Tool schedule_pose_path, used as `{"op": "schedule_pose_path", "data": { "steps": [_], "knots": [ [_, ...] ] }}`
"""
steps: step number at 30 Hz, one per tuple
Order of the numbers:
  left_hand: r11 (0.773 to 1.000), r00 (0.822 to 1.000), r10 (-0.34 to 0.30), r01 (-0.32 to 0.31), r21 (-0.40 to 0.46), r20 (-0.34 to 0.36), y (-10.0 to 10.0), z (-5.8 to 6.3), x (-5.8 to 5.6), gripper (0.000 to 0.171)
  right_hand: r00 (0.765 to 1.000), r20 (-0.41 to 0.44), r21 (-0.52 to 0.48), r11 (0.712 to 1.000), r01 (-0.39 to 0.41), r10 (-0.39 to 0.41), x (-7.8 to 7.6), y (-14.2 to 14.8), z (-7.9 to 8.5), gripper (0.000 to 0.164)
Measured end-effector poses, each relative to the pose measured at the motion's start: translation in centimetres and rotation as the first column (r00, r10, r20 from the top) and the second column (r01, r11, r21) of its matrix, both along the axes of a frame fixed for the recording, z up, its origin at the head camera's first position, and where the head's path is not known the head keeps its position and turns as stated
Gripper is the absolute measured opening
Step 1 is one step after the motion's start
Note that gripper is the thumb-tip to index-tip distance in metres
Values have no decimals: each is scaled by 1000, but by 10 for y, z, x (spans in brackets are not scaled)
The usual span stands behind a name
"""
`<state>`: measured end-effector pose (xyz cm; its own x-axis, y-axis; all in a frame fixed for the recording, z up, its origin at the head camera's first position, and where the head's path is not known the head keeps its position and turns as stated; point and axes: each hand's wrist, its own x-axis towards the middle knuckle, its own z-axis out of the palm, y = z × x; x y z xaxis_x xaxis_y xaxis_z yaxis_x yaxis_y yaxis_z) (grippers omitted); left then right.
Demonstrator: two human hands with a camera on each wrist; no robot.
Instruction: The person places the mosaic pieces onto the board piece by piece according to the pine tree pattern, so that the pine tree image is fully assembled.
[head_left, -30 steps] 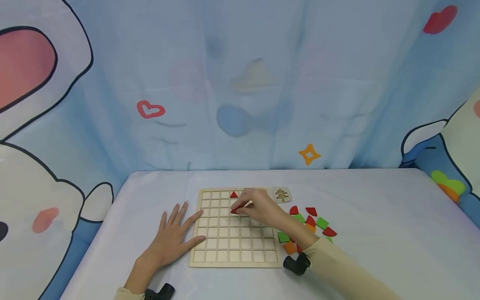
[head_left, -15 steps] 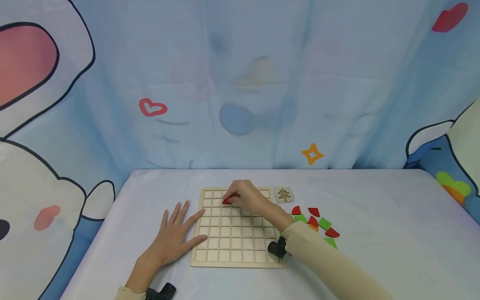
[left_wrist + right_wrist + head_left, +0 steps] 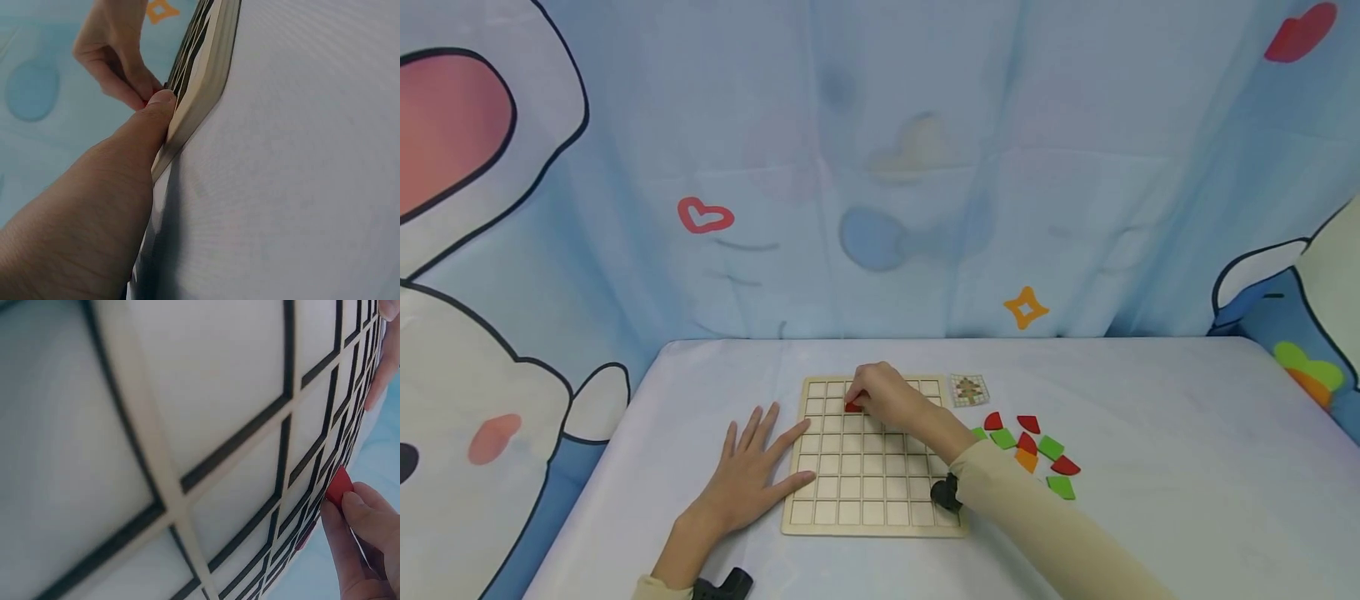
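Note:
The wooden grid board (image 3: 838, 528) lies flat on the table. My left hand (image 3: 747, 477) is spread beside it, with thumb and index finger at its left edge; in the left wrist view the thumb (image 3: 161, 100) presses that edge. Thumb and fingers of my right hand (image 3: 883, 398) pinch a small red tile (image 3: 852, 407) at a cell near the board's top. From the right wrist, this red tile (image 3: 339, 487) stands tilted against the grid. A darker red triangle tile (image 3: 306, 535) sits in a cell close by; the right hand hides it in the head view.
Right of the board lie loose tiles: several red (image 3: 1065, 466), several green (image 3: 1051, 447) and an orange one (image 3: 1026, 459), some behind the right forearm. A small pattern card (image 3: 970, 390) lies near the board's upper right corner. A printed curtain (image 3: 775, 275) hangs behind the table.
My right hand has moved up and left over the board with the red tile, down to a cell near the top, covering the red triangle in the head view. The left hand stays put.

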<state>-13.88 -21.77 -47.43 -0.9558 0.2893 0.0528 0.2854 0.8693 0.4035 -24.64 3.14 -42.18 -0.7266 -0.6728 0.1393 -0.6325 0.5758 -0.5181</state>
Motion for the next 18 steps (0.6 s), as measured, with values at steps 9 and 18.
{"op": "schedule_pose_path", "data": {
  "steps": [9, 18],
  "knots": [
    [1000, 1000, -4, 5, 8, -12, -1, 0, 1, 74, 989, -91, 97, 989, -109, 118, 2, -1, 3, 15],
    [1000, 1000, -16, 16, 9, -9, -1, 0, 1, 74, 984, -113, 121, 985, -124, 138, 3, 0, 3, 17]
  ]
}}
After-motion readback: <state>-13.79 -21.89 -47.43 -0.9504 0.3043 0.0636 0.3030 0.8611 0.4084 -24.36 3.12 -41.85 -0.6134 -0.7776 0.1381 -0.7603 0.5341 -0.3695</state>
